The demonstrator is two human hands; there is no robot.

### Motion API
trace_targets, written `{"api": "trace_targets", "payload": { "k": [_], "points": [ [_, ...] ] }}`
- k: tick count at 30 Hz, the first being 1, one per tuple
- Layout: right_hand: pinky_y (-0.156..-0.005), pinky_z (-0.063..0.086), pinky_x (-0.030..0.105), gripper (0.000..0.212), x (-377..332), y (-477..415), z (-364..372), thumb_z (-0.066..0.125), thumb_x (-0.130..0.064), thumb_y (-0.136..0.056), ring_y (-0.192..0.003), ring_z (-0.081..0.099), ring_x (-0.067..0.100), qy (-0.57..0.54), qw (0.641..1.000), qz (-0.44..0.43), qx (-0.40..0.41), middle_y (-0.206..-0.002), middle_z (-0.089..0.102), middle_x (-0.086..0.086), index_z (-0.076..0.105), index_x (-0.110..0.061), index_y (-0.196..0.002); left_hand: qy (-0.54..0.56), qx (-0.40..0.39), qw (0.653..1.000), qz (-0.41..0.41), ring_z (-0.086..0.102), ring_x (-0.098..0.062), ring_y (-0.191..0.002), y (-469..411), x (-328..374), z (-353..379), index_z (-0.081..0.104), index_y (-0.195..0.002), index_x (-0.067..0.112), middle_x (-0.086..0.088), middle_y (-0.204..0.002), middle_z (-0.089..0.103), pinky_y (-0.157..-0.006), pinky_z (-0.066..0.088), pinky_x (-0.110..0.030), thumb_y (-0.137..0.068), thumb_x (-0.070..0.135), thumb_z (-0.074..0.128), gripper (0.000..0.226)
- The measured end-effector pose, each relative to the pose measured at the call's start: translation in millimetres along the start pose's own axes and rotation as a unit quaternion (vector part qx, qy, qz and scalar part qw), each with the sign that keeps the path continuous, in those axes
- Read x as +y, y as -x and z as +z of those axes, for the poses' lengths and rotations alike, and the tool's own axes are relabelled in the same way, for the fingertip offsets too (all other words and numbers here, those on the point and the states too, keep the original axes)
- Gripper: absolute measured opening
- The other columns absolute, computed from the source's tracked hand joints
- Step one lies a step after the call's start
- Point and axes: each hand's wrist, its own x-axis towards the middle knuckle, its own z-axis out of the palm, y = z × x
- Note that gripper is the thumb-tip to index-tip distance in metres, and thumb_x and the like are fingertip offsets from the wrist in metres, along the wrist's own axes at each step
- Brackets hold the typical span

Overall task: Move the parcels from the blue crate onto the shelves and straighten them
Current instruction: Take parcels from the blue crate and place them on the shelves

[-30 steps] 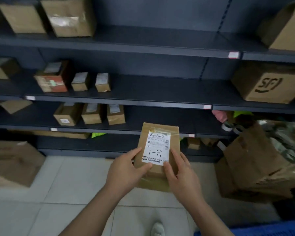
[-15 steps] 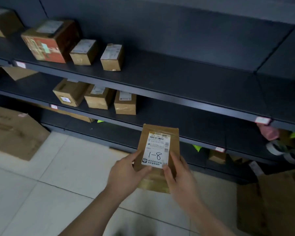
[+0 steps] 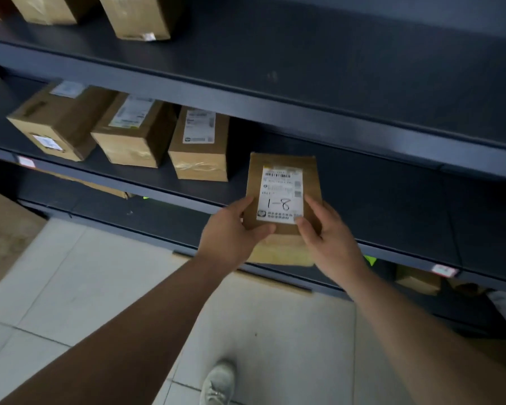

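Grip: left hand (image 3: 231, 232) and right hand (image 3: 327, 238) both clasping parcel (image 3: 281, 194) at its lower sides, thumbs on top.
Parcel: label "1-8" up, over front edge of middle shelf (image 3: 392, 206), not yet set down.
Neighbour: just right of end box (image 3: 199, 144) of a three-box row.
Change: a second ago short of the shelving, now at the shelf.
Meaning: placement judged imminent; straightening outstanding.

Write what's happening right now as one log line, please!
step: shelving | held: parcel marked 1-8 | left hand: grips it | right hand: grips it | where: at shelf beside three boxes | placed: not yet
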Motion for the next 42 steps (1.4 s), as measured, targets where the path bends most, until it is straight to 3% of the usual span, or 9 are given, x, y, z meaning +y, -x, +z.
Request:
{"api": "trace_targets", "payload": {
  "k": [6,11,15,21,24,30,33,42],
  "points": [
    [-0.094,0.048,0.042,0.049,33,-83,28,0.046,-0.04,-0.095,-0.118,0.051,0.02,-0.004,1.0,0.01,0.017,-0.136,0.047,0.003,0.037,-0.029,-0.142,-0.014,0.021,0.999,0.025,0.062,-0.008,-0.099,-81,-25,10,0.056,-0.125,0.036,0.016,-0.11,0.067,-0.085,0.054,-0.033,-0.079,0.037,0.071,0.048],
    [-0.094,0.048,0.039,0.046,58,-136,45,0.048,-0.037,-0.095,-0.115,0.054,0.02,-0.003,1.0,0.008,0.007,-0.132,0.053,0.005,0.042,-0.028,-0.14,-0.008,0.029,0.999,0.033,0.063,-0.012,-0.1,-130,-37,21,0.058,-0.124,0.03,0.01,-0.111,0.068,-0.086,0.054,-0.034,-0.08,0.035,0.071,0.046],
    [-0.089,0.042,0.027,0.048,67,-163,47,0.045,-0.037,-0.097,-0.12,0.05,0.021,0.026,1.0,0.013,0.006,-0.137,0.047,0.005,0.035,-0.029,-0.144,-0.027,0.036,0.998,0.039,0.061,-0.012,-0.103,-156,-42,26,0.05,-0.135,0.027,0.008,-0.117,0.065,-0.08,0.049,-0.022,-0.082,0.036,0.069,0.057],
    [-0.091,0.044,0.032,0.049,69,-194,42,0.041,-0.043,-0.098,-0.12,0.049,0.024,0.053,0.998,0.033,-0.029,-0.141,0.043,0.005,0.028,-0.037,-0.145,0.011,0.056,0.998,0.033,0.06,-0.011,-0.106,-177,-42,26,0.046,-0.138,0.023,0.007,-0.119,0.064,-0.081,0.045,-0.019,-0.083,0.032,0.071,0.062],
    [-0.092,0.044,0.033,0.051,65,-197,42,0.038,-0.044,-0.098,-0.121,0.049,0.026,0.095,0.995,0.029,-0.017,-0.142,0.043,0.007,0.026,-0.032,-0.146,-0.027,0.042,0.998,0.048,0.06,-0.014,-0.105,-181,-41,25,0.046,-0.137,0.024,0.006,-0.12,0.063,-0.082,0.046,-0.021,-0.086,0.033,0.066,0.056],
    [-0.104,0.036,0.038,0.048,56,-160,29,0.037,-0.035,-0.099,-0.13,0.04,0.031,0.199,0.978,-0.021,0.06,-0.144,0.04,0.015,0.036,-0.017,-0.144,-0.231,0.046,0.966,0.102,0.054,-0.029,-0.11,-158,-29,17,0.047,-0.133,0.02,-0.008,-0.123,0.056,-0.087,0.049,-0.04,-0.091,0.038,0.053,0.045],
    [-0.108,0.032,0.039,0.045,50,-122,10,0.045,-0.028,-0.096,-0.133,0.037,0.033,0.207,0.974,-0.042,0.078,-0.146,0.04,0.017,0.045,-0.011,-0.138,-0.302,0.048,0.945,0.115,0.056,-0.03,-0.106,-127,-11,10,0.051,-0.131,0.023,-0.006,-0.12,0.06,-0.087,0.049,-0.04,-0.091,0.037,0.053,0.043],
    [-0.103,0.039,0.045,0.039,16,42,-93,0.056,-0.021,-0.09,-0.119,0.054,0.035,0.252,0.957,-0.045,0.14,-0.129,0.057,0.017,0.058,-0.002,-0.124,-0.318,0.019,0.919,0.232,0.059,-0.029,-0.105,15,80,17,0.061,-0.122,0.015,-0.005,-0.117,0.065,-0.094,0.045,-0.043,-0.089,0.032,0.058,0.037]
  ]
}}
